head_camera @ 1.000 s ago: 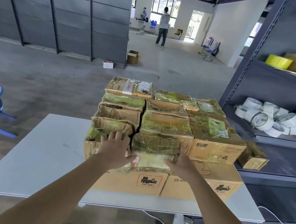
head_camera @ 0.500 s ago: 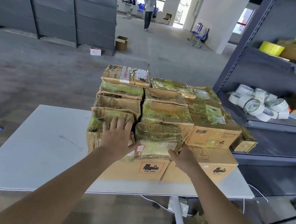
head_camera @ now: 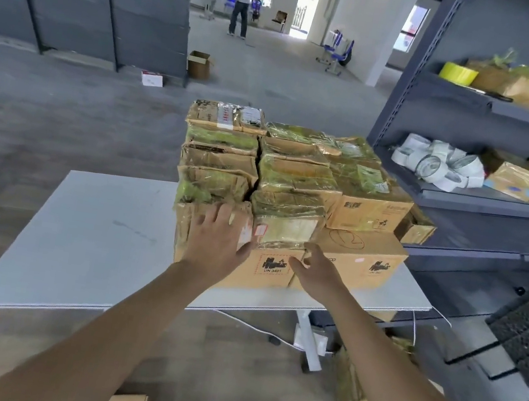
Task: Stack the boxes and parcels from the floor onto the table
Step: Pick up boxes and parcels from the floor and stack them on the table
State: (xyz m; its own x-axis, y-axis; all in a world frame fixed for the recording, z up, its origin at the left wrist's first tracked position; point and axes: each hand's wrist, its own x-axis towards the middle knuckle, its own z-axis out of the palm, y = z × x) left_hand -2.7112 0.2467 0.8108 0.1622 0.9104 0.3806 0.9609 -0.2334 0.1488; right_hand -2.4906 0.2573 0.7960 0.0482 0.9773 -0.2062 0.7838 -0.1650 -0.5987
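Head view: box (head_camera: pixel 262 281), label (head_camera: pixel 275 266) toward person.

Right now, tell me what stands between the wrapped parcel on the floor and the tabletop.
The stacked boxes fill the table's right half, nearest the floor parcel; the table leg stands beside it. The left half lies bare, with nothing visible in the way there.
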